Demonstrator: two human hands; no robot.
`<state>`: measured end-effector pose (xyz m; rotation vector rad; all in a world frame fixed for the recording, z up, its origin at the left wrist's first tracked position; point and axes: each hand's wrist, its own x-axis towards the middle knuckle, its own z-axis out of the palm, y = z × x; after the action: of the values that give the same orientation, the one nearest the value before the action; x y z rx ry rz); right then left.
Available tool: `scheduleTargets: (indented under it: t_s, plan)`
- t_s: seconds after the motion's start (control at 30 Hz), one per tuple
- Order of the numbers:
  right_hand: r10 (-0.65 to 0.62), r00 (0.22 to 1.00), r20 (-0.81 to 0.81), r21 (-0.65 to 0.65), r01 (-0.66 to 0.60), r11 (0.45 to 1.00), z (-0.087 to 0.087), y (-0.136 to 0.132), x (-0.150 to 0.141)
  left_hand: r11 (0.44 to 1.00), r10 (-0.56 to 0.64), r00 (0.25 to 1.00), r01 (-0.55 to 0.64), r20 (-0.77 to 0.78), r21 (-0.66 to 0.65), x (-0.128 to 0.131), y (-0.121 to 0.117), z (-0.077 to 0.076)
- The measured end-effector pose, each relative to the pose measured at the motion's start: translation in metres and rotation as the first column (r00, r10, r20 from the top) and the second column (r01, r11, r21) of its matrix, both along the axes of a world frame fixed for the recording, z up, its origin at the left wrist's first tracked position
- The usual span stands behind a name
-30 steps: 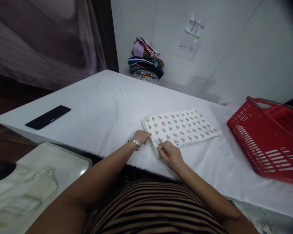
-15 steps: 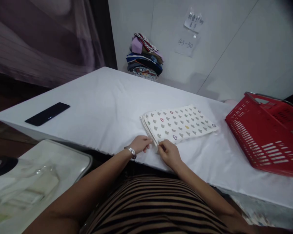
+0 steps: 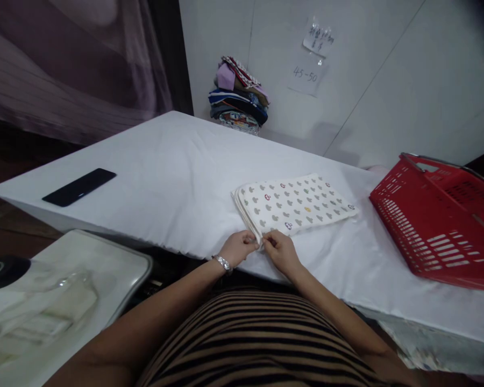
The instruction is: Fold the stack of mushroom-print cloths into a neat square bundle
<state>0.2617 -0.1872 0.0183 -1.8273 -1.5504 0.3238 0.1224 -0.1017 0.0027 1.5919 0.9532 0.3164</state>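
A folded cream cloth [image 3: 294, 203] printed with small grey and coloured shapes lies on the white table [image 3: 165, 172] near its front edge. My left hand [image 3: 239, 246], a silver watch on its wrist, pinches the cloth's near corner with closed fingers. My right hand [image 3: 281, 251] pinches the same corner from the other side, its fingers closed too. The two hands almost touch each other.
A red plastic basket [image 3: 435, 220] sits on the table at the right. A black phone [image 3: 79, 186] lies at the left end. A stack of folded clothes [image 3: 239, 97] stands at the back against the wall. A pale tray-like surface [image 3: 60, 290] is at lower left.
My left hand has slid from the cloth's left edge down to its near corner, meeting my right hand there. The cloth itself has stayed in place.
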Motion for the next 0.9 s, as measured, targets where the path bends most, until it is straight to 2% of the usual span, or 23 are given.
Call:
scheduleTargets:
  t_s: [0.13,0.33,0.47,0.53,0.67,0.7,0.77,0.83,0.9]
  plan:
    - [0.065,0.998,-0.016,-0.007,-0.065,0.998,0.001,0.000,0.002,0.997,-0.080,0.996,0.080,0.030,0.001,0.000,0.000,-0.007]
    - [0.087,0.995,-0.056,-0.006,-0.087,0.996,-0.003,0.000,0.005,0.978,-0.203,0.978,0.205,-0.043,0.040,0.002,0.004,0.000]
    - [0.112,0.992,-0.058,0.021,-0.111,0.994,-0.002,-0.001,0.005,0.973,-0.165,0.982,0.178,-0.094,0.148,0.004,0.002,0.005]
    - [0.109,0.993,-0.043,0.079,-0.106,0.991,0.000,-0.003,0.009,0.966,-0.123,0.986,0.144,-0.108,0.214,0.005,0.000,0.006]
    - [-0.068,0.993,0.102,0.198,0.046,0.979,0.000,-0.008,0.037,0.964,-0.044,0.994,0.070,-0.103,0.256,0.004,-0.005,0.004]
    - [-0.120,0.980,0.161,0.183,0.090,0.979,-0.002,-0.009,0.047,0.967,-0.035,0.994,0.059,-0.102,0.246,0.003,-0.005,0.003]
    - [-0.171,0.945,0.280,0.072,0.157,0.985,-0.007,-0.011,0.069,0.973,-0.031,0.994,0.055,-0.107,0.222,0.002,-0.005,0.003]
    - [-0.143,0.923,0.356,-0.075,0.181,0.981,-0.013,-0.015,0.089,0.975,-0.039,0.991,0.065,-0.124,0.213,0.002,-0.004,0.004]
    - [-0.091,0.917,0.387,-0.168,0.167,0.972,-0.016,-0.018,0.101,0.970,-0.065,0.987,0.097,-0.146,0.223,0.002,-0.004,0.006]
